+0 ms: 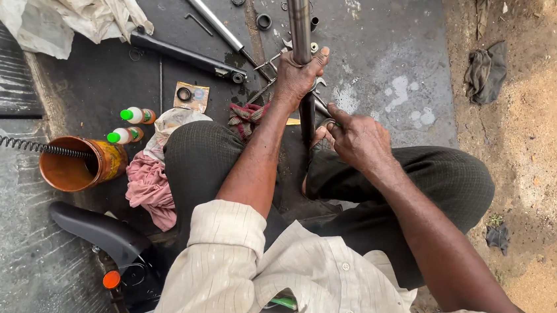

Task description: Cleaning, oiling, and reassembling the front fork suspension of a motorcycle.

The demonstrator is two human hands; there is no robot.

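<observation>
The left hand is clenching its fingers around the upright steel tube between the knees, while the right hand is pinching at the tube's dark lower section, likely seating a part; the next move is calling for a steady tube.

I'm looking at an open-air roadside repair spot: an oil-stained concrete slab beside bare dirt, strewn with rubber seals, a shock-absorber tube, small oil bottles and greasy rags.
</observation>
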